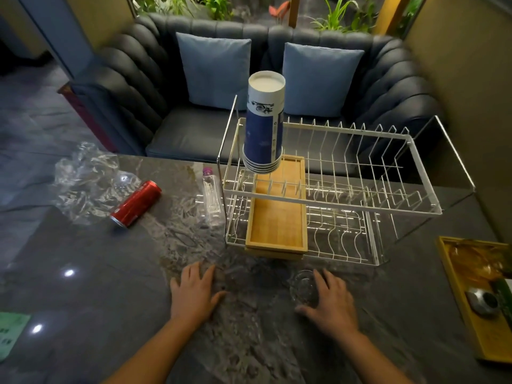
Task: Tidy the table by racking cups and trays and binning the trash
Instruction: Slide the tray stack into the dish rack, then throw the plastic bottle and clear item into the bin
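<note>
A white two-tier wire rack (332, 195) stands on the dark marble table (83, 273). A stack of blue-and-white paper cups (263, 126) hangs upside down on its left post. Two stacked wooden trays (277, 217) lie in the lower tier. My left hand (194, 292) rests flat on the table with fingers apart, holding nothing. My right hand (329, 300) lies beside a small clear glass cup (304, 289), its thumb and fingers touching the cup's right side. A red can (135, 203) lies on its side at left, near a clear plastic bottle (212, 198) and crumpled clear plastic wrap (88, 178).
A yellow tray (454, 286) with glassware and a grey object sits at the table's right edge. A green paper (11, 333) lies at the left edge. Behind the table is a dark sofa (171, 128) with two blue cushions.
</note>
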Motion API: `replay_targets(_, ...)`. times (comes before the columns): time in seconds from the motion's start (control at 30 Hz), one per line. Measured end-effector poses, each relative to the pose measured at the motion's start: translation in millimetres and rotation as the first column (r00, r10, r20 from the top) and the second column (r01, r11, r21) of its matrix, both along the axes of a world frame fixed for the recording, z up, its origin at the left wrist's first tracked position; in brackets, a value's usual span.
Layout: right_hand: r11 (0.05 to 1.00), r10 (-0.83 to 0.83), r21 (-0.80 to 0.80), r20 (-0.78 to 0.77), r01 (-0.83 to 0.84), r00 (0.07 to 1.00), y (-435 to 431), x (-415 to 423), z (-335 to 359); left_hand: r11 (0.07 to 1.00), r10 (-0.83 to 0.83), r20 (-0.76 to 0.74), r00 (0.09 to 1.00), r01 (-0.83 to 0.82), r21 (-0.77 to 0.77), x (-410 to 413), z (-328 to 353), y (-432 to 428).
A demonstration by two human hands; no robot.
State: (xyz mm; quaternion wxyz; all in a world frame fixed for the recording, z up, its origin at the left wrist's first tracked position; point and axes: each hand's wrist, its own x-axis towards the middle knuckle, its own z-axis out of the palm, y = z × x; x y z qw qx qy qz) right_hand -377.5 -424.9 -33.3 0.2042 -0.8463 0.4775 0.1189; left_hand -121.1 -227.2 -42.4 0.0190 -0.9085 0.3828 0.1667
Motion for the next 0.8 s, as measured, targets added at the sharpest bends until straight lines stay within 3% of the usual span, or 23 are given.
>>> replay_targets(0.17, 0.996, 0.013, -0.084, 0.014, -0.012, 1.0, 13, 10, -5, 0.999, -0.019, -0.006, 1.0, 0.02, 0.028, 13, -3, 3)
replay_targets(0.37, 0.999, 0.008, -0.048, 0.072, -0.005, 0.997, 51, 39, -8, 0.998, -0.054, 0.002, 0.999, 0.054, -0.017, 35, -3, 3)
replay_targets(0.63, 0.995, -0.1, -0.005, 0.091, 0.101, 0.991, 78, 78, -7, 0.918, 0.121, -0.306, 0.944, -0.224, -0.327, 110, 24, -80)
replay_targets(0.8, 0.988, -0.153, 0.013, 0.111, 0.153, 0.982, 84, 90, -7, 0.861, 0.243, -0.407, 0.88, -0.389, -0.328, 136, 33, -134)
